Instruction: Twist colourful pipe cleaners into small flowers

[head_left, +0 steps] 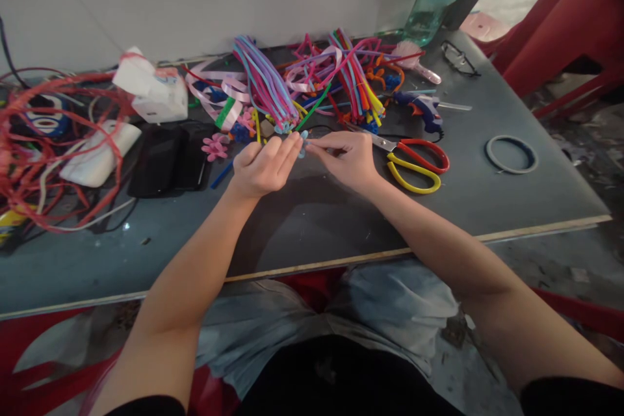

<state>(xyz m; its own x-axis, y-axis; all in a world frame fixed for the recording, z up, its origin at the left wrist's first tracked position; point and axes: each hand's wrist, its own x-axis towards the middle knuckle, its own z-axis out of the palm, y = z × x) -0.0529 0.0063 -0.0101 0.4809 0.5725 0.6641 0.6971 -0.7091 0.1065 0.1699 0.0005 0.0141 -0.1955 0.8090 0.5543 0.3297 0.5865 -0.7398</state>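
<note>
Over the middle of the dark table, my left hand (268,166) and my right hand (348,156) meet at a small light-blue pipe cleaner piece (303,143). Both hands are closed in a pinch on it; its exact shape is partly covered by my fingers. Just beyond my left hand lies a bundle of blue, purple and pink pipe cleaners (266,81). Scissors (414,159) with one red and one yellow handle lie right of my right hand. A pink pipe cleaner flower (215,147) rests left of my left hand.
Tangled red string (58,201), a white box with tissue (160,101) and dark phones (158,159) occupy the left side. Toward the right are a blue glue gun (424,107), a grey tape ring (511,155) and glasses (459,58). A greenish bottle (433,3) stands behind.
</note>
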